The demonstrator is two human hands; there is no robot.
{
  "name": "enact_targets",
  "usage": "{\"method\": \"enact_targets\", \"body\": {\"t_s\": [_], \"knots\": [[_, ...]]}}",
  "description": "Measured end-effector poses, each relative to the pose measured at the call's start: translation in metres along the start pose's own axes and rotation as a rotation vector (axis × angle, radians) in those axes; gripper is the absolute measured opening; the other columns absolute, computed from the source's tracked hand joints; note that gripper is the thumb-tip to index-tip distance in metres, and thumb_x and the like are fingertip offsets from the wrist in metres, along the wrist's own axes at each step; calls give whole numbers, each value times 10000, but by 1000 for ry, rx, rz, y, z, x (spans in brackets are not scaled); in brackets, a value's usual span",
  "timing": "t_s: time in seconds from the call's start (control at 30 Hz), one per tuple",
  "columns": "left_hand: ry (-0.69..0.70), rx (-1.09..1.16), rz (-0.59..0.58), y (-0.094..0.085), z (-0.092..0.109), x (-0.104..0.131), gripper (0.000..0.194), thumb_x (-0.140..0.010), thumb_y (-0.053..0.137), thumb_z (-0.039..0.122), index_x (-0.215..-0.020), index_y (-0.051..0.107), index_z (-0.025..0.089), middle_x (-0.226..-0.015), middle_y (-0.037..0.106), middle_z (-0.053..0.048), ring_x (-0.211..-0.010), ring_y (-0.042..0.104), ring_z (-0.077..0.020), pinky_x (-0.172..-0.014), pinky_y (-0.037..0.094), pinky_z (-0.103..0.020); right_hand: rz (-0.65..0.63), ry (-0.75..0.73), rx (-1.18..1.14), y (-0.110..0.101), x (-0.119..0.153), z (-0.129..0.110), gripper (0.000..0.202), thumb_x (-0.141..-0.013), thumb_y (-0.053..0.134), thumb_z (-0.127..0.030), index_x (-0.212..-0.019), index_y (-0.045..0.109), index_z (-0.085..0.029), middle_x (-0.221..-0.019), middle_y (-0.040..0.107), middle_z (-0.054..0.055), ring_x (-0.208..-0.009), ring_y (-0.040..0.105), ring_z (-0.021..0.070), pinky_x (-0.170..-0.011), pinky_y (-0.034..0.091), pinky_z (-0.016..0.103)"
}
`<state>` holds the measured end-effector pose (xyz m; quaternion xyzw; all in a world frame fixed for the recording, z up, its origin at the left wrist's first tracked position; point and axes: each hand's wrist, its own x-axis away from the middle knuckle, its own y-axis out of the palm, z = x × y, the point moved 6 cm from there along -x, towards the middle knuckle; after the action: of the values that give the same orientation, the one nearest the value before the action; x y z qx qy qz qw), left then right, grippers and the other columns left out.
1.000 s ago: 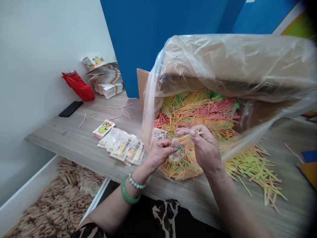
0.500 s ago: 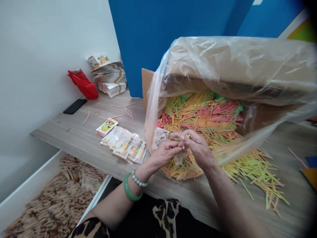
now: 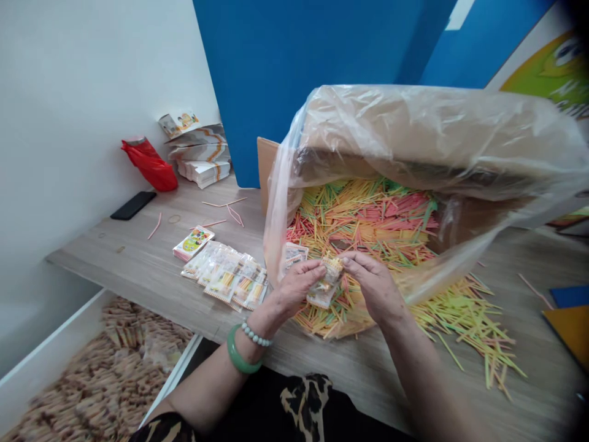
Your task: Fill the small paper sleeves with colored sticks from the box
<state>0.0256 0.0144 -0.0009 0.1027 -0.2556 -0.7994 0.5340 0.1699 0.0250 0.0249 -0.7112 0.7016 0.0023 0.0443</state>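
Clear plastic forms the small packet (image 3: 321,294) I hold: my left hand (image 3: 294,288) pinches its left side between thumb and fingers, and my right hand (image 3: 373,283) nips its upper right corner, beside the yellow sticks (image 3: 332,263) at its top. The packet is above the heap of coloured sticks (image 3: 368,215) inside the plastic liner (image 3: 277,227), towards the front edge of the tabletop (image 3: 147,264). Filled packets (image 3: 225,279) overlap near that edge, left of my hands; a black phone (image 3: 133,205) lies by the left edge.

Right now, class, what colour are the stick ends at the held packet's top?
Yellow. The stick ends show best in the head view.
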Motion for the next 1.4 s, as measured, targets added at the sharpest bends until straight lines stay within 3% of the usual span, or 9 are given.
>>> {"method": "enact_targets", "body": {"t_s": [0.13, 0.3, 0.43, 0.6, 0.83, 1.03, 1.13, 1.3, 1.4], "knots": [[36, -78, -1, 5, 2, -1, 446, -694, 843, 558, -751, 695, 141, -675, 589, 6, -632, 503, -109, -621, 397, -256, 14, -94, -5, 5, 0, -12, 386, -888, 645, -563, -1105, 757, -264, -1108, 791, 64, -1079, 711, 243, -1022, 525, 453], [93, -81, 48, 0, 7, -4, 486, -664, 853, 582, -798, 733, 130, -772, 648, -21, -712, 535, -120, -674, 423, -253, -168, -256, 204, 17, 4, -23, 292, -870, 690, -507, -1011, 804, -278, -1181, 780, 62, -1208, 673, 276, -1136, 446, 502], [75, -1, 123, -13, 10, -3, 451, -657, 873, 524, -833, 744, 129, -792, 671, -29, -702, 555, -119, -674, 444, -251, -49, -135, 73, 10, 5, -10, 268, -865, 692, -455, -1040, 766, -266, -1097, 778, 40, -1067, 699, 232, -983, 535, 426], [104, 10, 94, -10, 12, 0, 410, -715, 838, 511, -879, 748, 146, -830, 677, -36, -764, 581, -142, -735, 470, -275, -44, -38, 78, 14, 4, 7, 218, -770, 751, -394, -667, 682, -215, -634, 628, -26, -635, 570, 158, -664, 492, 315], [247, -210, 43, -1, 22, 11, 370, -810, 742, 515, -819, 740, 144, -836, 652, -66, -836, 575, -193, -810, 488, -334, -25, -145, 10, 14, 17, 1, 131, -797, 767, -367, -728, 730, -262, -838, 733, 12, -841, 650, 226, -822, 528, 388], [440, -502, 199, -11, 48, 39, 260, -924, 593, 341, -792, 745, 176, -999, 674, -104, -1028, 597, -245, -998, 462, -386, -245, -57, 29, 53, 25, 16, 257, -742, 811, -442, -926, 758, -271, -866, 738, 18, -803, 655, 231, -733, 549, 374], [455, -637, 209, -13, 56, 54, 255, -935, 584, 316, -811, 764, 186, -1051, 679, -111, -1074, 612, -254, -1016, 465, -377, -283, 20, 65, 81, 32, 19, 254, -740, 784, -479, -754, 733, -230, -677, 675, 7, -635, 598, 196, -594, 503, 332], [519, -939, 599, -56, 67, 84, 271, -952, 586, 318, -745, 719, 202, -844, 655, -62, -868, 606, -211, -861, 498, -341, -401, 43, 203, 107, 36, 15, 263, -829, 632, -419, -648, 665, -231, -607, 636, -3, -569, 569, 175, -572, 459, 315], [472, -1239, 842, -95, 69, 91, 267, -962, 559, 273, -747, 693, 188, -1053, 692, -117, -1033, 621, -256, -972, 479, -427, -220, -47, 549, 86, 19, 13, 149, -839, 604, -360, -782, 692, -255, -753, 695, 13, -689, 609, 201, -636, 433, 322]]}}
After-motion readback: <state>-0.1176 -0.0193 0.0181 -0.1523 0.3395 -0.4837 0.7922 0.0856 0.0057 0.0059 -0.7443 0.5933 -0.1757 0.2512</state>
